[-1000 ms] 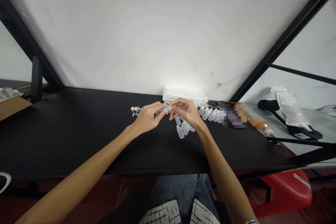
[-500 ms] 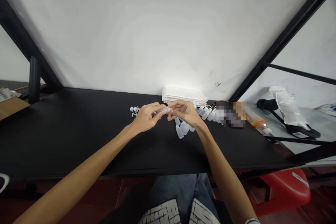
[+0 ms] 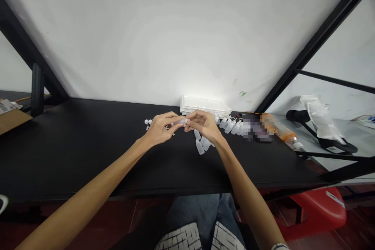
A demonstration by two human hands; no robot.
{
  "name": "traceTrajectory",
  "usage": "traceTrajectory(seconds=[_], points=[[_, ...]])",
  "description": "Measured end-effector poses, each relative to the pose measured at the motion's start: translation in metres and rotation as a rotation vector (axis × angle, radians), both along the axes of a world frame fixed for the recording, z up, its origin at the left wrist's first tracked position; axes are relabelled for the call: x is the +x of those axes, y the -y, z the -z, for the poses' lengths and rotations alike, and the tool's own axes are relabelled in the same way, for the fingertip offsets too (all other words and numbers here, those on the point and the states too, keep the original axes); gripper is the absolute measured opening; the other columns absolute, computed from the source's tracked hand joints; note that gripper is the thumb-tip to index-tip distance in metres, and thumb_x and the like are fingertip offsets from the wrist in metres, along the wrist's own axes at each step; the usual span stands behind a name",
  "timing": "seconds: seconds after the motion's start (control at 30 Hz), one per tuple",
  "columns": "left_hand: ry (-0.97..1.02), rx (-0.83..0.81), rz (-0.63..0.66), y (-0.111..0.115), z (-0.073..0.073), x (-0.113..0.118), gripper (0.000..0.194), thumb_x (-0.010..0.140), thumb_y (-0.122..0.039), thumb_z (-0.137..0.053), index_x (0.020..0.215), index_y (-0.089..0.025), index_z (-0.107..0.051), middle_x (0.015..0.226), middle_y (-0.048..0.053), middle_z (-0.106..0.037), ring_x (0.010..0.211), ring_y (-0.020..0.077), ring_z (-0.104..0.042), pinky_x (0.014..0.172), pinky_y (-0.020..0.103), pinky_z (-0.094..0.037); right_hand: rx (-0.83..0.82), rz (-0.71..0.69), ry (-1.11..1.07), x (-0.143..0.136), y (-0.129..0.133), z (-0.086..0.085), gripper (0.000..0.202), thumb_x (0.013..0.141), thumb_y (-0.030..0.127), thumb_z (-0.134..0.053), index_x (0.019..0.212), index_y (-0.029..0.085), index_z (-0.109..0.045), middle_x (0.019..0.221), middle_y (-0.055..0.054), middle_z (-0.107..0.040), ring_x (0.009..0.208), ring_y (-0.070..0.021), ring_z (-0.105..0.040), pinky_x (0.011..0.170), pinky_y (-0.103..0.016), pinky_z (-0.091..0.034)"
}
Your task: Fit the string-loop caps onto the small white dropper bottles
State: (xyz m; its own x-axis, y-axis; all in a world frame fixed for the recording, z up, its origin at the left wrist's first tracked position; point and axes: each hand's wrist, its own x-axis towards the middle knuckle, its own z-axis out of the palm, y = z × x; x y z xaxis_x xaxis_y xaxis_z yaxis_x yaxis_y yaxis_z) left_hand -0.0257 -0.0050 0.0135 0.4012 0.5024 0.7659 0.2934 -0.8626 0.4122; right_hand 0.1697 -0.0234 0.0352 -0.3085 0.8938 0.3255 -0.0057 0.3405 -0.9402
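Between my two hands, above the black table, is a small translucent bottle (image 3: 182, 121) lying sideways. My left hand (image 3: 161, 128) pinches its body from the left. The fingers of my right hand (image 3: 202, 125) are closed at its right end, on a small white part too small to make out well. Just below my right hand several translucent bottles (image 3: 199, 147) lie on the table. More bottles with white caps (image 3: 230, 126) lie in a row to the right. Small white caps (image 3: 148, 122) are beside and partly behind my left hand.
A stack of white flat sheets or packets (image 3: 205, 105) lies against the wall behind my hands. At the right are an orange-labelled bottle (image 3: 287, 134) and a blurred dark object. Black frame bars flank the black table (image 3: 73, 144); a red stool (image 3: 322, 211) stands below right.
Both hands have shifted very slightly left, and the fingers have moved a little around the small bottle. It remains held between them.
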Motion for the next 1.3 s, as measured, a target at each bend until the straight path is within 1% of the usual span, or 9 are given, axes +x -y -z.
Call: traceTrajectory(seconds=[0.13, 0.27, 0.33, 0.4, 0.57, 0.8, 1.0, 1.17, 1.3], points=[[0.079, -0.191, 0.029, 0.0, -0.006, -0.001, 0.028, 0.086, -0.036, -0.065, 0.104, -0.017, -0.075, 0.093, 0.009, -0.071, 0.072, 0.0141, -0.064, 0.053, 0.022, -0.052, 0.056, 0.035, 0.02, -0.002, -0.004, 0.004, 0.035, 0.073, 0.045, -0.076, 0.089, 0.016, -0.065, 0.071, -0.002, -0.066, 0.066, -0.0167, -0.068, 0.069, -0.038, -0.062], [0.098, -0.448, 0.039, 0.002, -0.007, -0.001, 0.04, 0.084, -0.04, -0.066, 0.115, -0.014, -0.071, 0.094, 0.01, -0.07, 0.062, 0.0132, -0.064, 0.048, 0.024, -0.053, 0.108, 0.048, 0.022, -0.002, -0.007, 0.008, 0.033, 0.075, 0.042, -0.074, 0.095, 0.017, -0.067, 0.077, -0.003, -0.067, 0.073, -0.0179, -0.069, 0.07, -0.037, -0.063], [0.09, -0.521, 0.05, 0.002, -0.005, -0.001, 0.042, 0.083, -0.041, -0.066, 0.114, -0.014, -0.071, 0.091, 0.009, -0.07, 0.06, 0.014, -0.064, 0.047, 0.025, -0.055, 0.104, 0.055, 0.029, -0.001, -0.008, 0.01, 0.036, 0.074, 0.043, -0.075, 0.098, 0.017, -0.068, 0.079, -0.004, -0.067, 0.074, -0.0182, -0.069, 0.07, -0.037, -0.063], [0.083, -0.539, 0.065, 0.0, -0.004, -0.002, 0.039, 0.082, -0.04, -0.067, 0.11, -0.013, -0.073, 0.088, 0.009, -0.069, 0.061, 0.0147, -0.064, 0.048, 0.026, -0.056, 0.089, 0.055, 0.059, -0.001, -0.008, 0.011, 0.038, 0.074, 0.045, -0.074, 0.098, 0.016, -0.069, 0.076, -0.004, -0.067, 0.073, -0.0185, -0.069, 0.069, -0.038, -0.063], [0.091, -0.469, 0.094, -0.003, -0.004, -0.005, 0.037, 0.081, -0.04, -0.069, 0.107, -0.014, -0.074, 0.087, 0.008, -0.069, 0.064, 0.0144, -0.065, 0.051, 0.025, -0.056, 0.093, 0.035, 0.087, -0.002, -0.005, 0.011, 0.035, 0.078, 0.045, -0.071, 0.095, 0.014, -0.069, 0.074, -0.005, -0.068, 0.068, -0.0188, -0.069, 0.065, -0.036, -0.061], [0.066, -0.14, 0.006, -0.005, -0.002, -0.003, 0.029, 0.084, -0.037, -0.069, 0.103, -0.017, -0.076, 0.083, 0.007, -0.072, 0.063, 0.0111, -0.06, 0.048, 0.02, -0.048, 0.103, 0.022, 0.03, -0.005, -0.004, 0.01, 0.037, 0.077, 0.047, -0.072, 0.092, 0.014, -0.064, 0.071, -0.003, -0.067, 0.065, -0.0167, -0.069, 0.061, -0.033, -0.061], [0.028, 0.036, -0.005, -0.007, 0.001, -0.003, 0.024, 0.087, -0.031, -0.065, 0.104, -0.017, -0.075, 0.085, 0.007, -0.073, 0.064, 0.0115, -0.061, 0.052, 0.022, -0.048, 0.06, 0.01, -0.009, -0.006, -0.006, 0.011, 0.036, 0.074, 0.046, -0.075, 0.088, 0.015, -0.064, 0.067, -0.002, -0.065, 0.063, -0.0163, -0.067, 0.063, -0.035, -0.061], [-0.007, 0.141, -0.02, -0.008, 0.003, -0.004, 0.022, 0.09, -0.025, -0.061, 0.105, -0.016, -0.074, 0.088, 0.009, -0.072, 0.069, 0.0134, -0.064, 0.057, 0.024, -0.05, 0.041, 0.015, -0.012, -0.006, -0.006, 0.011, 0.032, 0.073, 0.042, -0.076, 0.084, 0.015, -0.063, 0.066, -0.001, -0.064, 0.061, -0.0155, -0.067, 0.064, -0.035, -0.061], [-0.031, 0.143, -0.049, -0.007, 0.005, -0.003, 0.023, 0.09, -0.024, -0.059, 0.106, -0.016, -0.074, 0.09, 0.009, -0.072, 0.068, 0.013, -0.063, 0.055, 0.023, -0.05, 0.036, 0.032, 0.027, -0.005, -0.006, 0.01, 0.033, 0.073, 0.042, -0.076, 0.086, 0.015, -0.063, 0.064, 0.0, -0.064, 0.061, -0.0153, -0.066, 0.064, -0.034, -0.06]])
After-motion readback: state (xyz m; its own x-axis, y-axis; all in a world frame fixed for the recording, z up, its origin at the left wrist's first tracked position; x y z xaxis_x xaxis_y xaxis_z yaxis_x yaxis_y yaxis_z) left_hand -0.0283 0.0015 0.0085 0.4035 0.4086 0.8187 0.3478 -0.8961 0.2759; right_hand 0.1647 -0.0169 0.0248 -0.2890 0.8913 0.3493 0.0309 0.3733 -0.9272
